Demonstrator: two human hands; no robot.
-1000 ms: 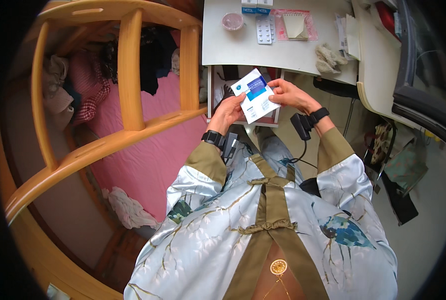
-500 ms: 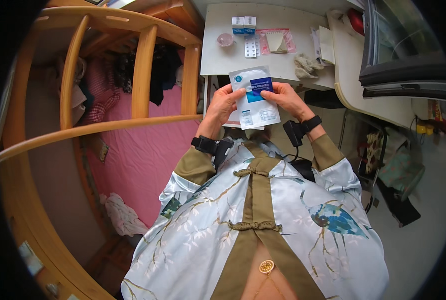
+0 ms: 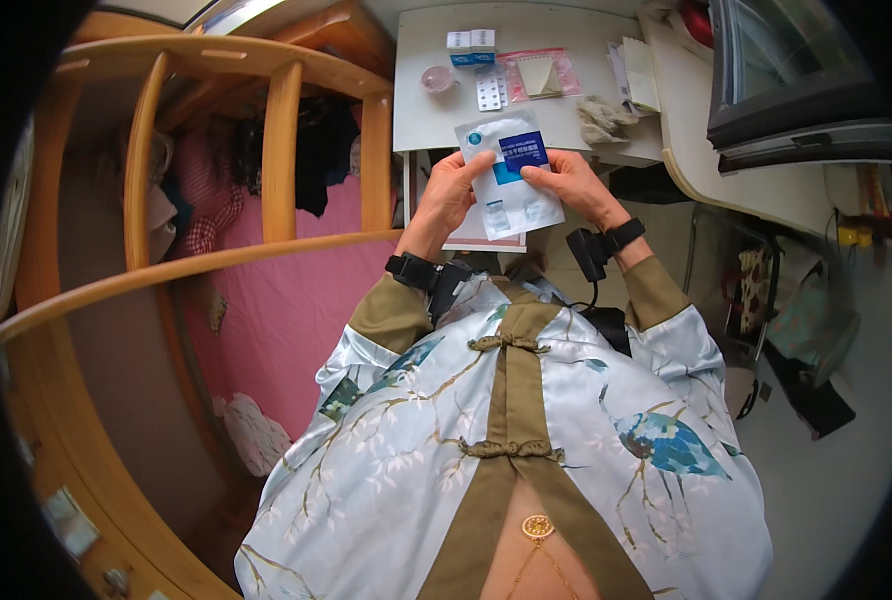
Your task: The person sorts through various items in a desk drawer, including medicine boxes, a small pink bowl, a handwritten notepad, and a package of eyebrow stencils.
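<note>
A flat white sheet-mask packet (image 3: 511,203) with blue panels is held up in front of me, leaning slightly. My left hand (image 3: 450,192) grips its left edge, thumb on the printed face. On the opposite edge my right hand (image 3: 574,184) pinches it, its thumb pressed beside the dark blue panel. The fingers behind the packet are hidden. Below and behind the packet, a white drawer (image 3: 463,243) stands pulled out from the white desk (image 3: 556,27).
On the desk lie small blue-and-white boxes (image 3: 471,47), a round clear tub (image 3: 438,80), blister packs (image 3: 488,90), a pink-edged pouch (image 3: 571,82) and a crumpled cloth (image 3: 604,122). A wooden bed frame (image 3: 281,150) with pink bedding stands at left. A folding chair (image 3: 741,270) is at right.
The desk and its things sit slightly higher and further left in the picture. The packet has risen a little and tilted slightly. Both hands keep their hold on it.
</note>
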